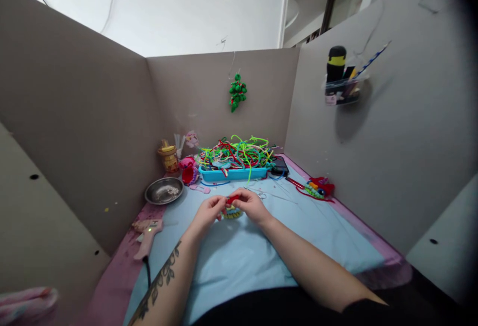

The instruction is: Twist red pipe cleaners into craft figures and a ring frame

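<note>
My left hand (211, 210) and my right hand (251, 203) meet over the middle of the table, fingers closed in a pinch. Between their fingertips is a small red piece (232, 199), perhaps pipe cleaner; its exact kind I cannot make out. Just under the fingers shows a yellow-green and blue fuzzy coiled piece (232, 213), partly covered by my hands. Whether it is joined to the red piece I cannot tell. Behind my right hand lies what looks like a pair of scissors (262, 195), partly hidden.
A blue tray (233, 173) heaped with colourful pipe cleaners (242, 154) stands at the back. To the left are a metal bowl (164, 190) and a pink glue gun (148, 236) with a cord. A colourful fuzzy piece (320, 187) lies right. Grey panels (224, 82) enclose the table.
</note>
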{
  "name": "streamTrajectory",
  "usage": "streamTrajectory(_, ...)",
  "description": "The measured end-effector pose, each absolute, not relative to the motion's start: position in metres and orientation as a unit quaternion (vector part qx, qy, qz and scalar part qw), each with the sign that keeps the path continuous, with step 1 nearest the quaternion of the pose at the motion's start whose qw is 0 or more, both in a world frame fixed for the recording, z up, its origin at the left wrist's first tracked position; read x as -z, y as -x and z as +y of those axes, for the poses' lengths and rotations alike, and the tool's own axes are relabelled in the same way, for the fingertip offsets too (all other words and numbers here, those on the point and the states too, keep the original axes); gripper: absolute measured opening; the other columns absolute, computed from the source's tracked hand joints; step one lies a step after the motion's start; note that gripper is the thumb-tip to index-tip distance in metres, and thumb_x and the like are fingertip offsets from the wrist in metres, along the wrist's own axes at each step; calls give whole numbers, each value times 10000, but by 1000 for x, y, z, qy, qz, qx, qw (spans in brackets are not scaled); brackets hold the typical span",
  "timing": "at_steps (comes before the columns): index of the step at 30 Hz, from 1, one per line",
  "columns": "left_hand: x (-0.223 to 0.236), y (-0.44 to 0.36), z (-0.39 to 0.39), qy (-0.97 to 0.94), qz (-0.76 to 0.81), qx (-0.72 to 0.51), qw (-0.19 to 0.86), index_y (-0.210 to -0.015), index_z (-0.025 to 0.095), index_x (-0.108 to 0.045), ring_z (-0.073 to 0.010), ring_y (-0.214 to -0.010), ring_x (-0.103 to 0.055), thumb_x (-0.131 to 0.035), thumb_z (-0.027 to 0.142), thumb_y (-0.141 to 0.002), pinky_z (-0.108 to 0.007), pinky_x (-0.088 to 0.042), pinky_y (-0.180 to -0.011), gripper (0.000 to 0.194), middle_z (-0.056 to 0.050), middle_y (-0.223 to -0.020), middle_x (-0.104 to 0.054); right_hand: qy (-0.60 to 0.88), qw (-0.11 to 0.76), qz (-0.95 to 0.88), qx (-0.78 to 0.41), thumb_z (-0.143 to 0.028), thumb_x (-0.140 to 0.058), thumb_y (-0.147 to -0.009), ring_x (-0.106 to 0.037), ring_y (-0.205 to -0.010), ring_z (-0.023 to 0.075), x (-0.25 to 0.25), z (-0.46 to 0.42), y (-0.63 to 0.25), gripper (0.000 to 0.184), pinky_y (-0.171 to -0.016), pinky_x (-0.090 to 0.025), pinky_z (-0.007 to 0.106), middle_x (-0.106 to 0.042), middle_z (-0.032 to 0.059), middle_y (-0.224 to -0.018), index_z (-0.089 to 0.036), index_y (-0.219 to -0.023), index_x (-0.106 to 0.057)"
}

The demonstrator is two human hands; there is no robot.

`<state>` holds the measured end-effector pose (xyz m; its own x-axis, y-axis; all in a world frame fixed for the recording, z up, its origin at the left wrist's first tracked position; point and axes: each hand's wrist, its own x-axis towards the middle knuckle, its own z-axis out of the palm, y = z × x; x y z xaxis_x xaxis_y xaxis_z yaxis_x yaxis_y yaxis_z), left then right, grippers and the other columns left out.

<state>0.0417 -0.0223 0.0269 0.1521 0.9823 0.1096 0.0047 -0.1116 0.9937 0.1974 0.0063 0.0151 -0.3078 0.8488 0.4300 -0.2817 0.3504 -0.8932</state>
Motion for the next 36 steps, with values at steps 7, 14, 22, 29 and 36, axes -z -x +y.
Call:
streamTrajectory(7, -23, -47, -23, -556, 413, -502, 518, -697, 121, -604, -73, -461, -437, -617, 476, -707, -191, -336, -433, 355, 4, -553, -536, 245, 533, -657, -473, -276, -699, -662, -576, -742, 137, -14, 5, -197, 202, -719, -462, 279, -569, 10, -814, -206, -850, -694)
streamTrajectory(14, -23, -45, -23, -573, 437, -503, 478, -686, 117, -630, -81, -463, -448, -641, 450, -693, -194, -343, -439, 333, -8, -558, -569, 274, 562, -672, -396, -264, -636, -729, -548, -728, 138, -15, 9, -203, 98, -690, -432, 260, -564, 15, -744, -169, -719, -657)
streamTrajectory(22, -30, -50, -29, -564, 427, -501, 498, -737, 120, -667, -111, -530, -510, -688, 434, -647, -203, -380, -471, 327, -30, -597, -608, 290, 558, -695, -348, -242, -575, -768, -521, -693, 134, -15, 7, -202, 114, -667, -413, 255, -544, 0, -705, -171, -683, -604)
streamTrajectory(29, -26, -47, -26, -475, 402, -526, 580, -786, 139, -675, -126, -628, -583, -734, 386, -621, -206, -423, -540, 303, -46, -718, -656, 278, 562, -707, -327, -216, -574, -769, -545, -762, 152, -15, 6, -203, 78, -725, -428, 274, -574, 19, -760, -187, -741, -642)
streamTrajectory(36, -17, -44, -20, -472, 402, -553, 556, -780, 130, -682, -117, -611, -587, -748, 326, -614, -238, -462, -631, 265, -32, -668, -664, 297, 549, -700, -347, -246, -587, -767, -539, -697, 136, -12, 5, -200, 82, -643, -426, 251, -569, 11, -737, -174, -765, -626)
